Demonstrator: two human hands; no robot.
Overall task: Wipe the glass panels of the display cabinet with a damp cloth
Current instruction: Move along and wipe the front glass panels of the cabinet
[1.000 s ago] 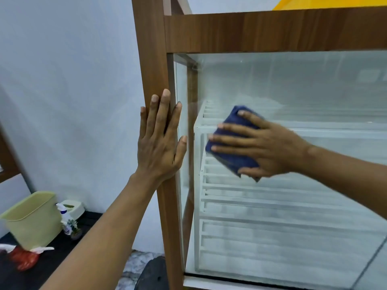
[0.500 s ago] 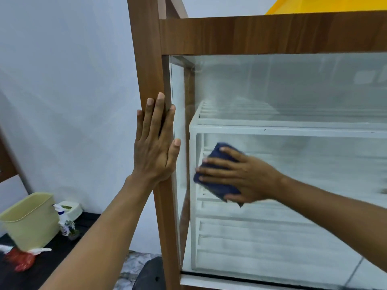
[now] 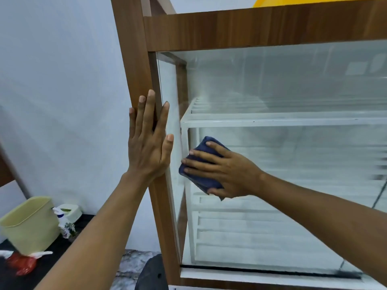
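- Head view: I saw the left hand [image 3: 148, 147] laid flat on the cabinet's [image 3: 251, 28] brown wooden corner post [image 3: 136, 59], fingers straight and pointing up, thumb out towards the glass edge.
- The right hand [image 3: 228, 172] was on the front glass panel [image 3: 293, 84], fingers stretched out and spread, pressing a folded dark blue cloth [image 3: 201, 181] flat against the pane.
- The cloth sat low on the left side of that panel, just beside the corner post, with the two hands near each other but apart.
- Through the glass I made out a white slatted rack [image 3: 272, 122]; the pane looked hazy and streaked.
- A yellow object [image 3: 272, 1] peeked over the top rail; I couldn't tell what it was.
- Down at lower left, on a dark surface [image 3: 52, 268], stood a pale green bin [image 3: 29, 225], a spray bottle [image 3: 62, 218] just beside it, a small white tub [image 3: 72, 212] behind, and a red bag [image 3: 21, 266] in front.
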